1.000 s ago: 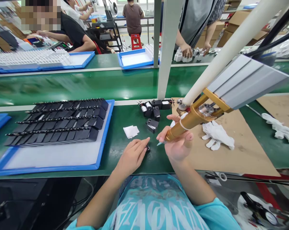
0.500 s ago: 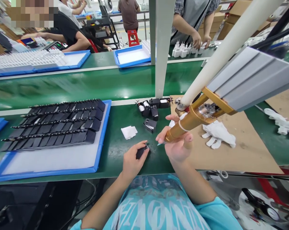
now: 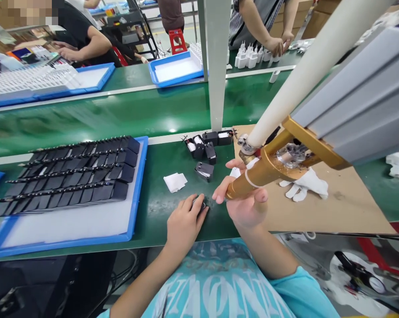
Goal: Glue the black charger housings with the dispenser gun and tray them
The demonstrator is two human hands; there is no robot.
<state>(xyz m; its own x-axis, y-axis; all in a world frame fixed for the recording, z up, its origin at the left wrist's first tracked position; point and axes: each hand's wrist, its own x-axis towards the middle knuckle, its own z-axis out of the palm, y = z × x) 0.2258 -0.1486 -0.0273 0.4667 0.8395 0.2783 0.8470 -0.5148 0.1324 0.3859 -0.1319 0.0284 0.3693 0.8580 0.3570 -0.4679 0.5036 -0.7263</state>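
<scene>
My left hand (image 3: 185, 221) rests at the bench's front with its fingers closed round a small black case (image 3: 199, 204); the fingers cover most of it. To its right, palm up and fingers curled, is my right hand (image 3: 246, 207), partly hidden by the gold barrel (image 3: 249, 183) of a hanging tool. A white scrap (image 3: 235, 172) shows by its fingers; what it holds is unclear. Beyond the hands stand a loose black case (image 3: 204, 170) and a cluster of black cases (image 3: 201, 148) with white inserts and wires. A white paper piece (image 3: 175, 182) lies nearby.
A blue tray (image 3: 131, 221) with rows of black cases sits left. White gloves (image 3: 307, 183) lie on cardboard (image 3: 345, 203) at right. A white post (image 3: 216, 66) and slanting pole (image 3: 295, 75) rise ahead. Co-workers work across the bench near white parts (image 3: 249, 57).
My left hand has turned more over the black case, hiding more of it. My right hand has barely moved; a pale-blue tip seen by its fingers no longer shows. The view has shifted slightly.
</scene>
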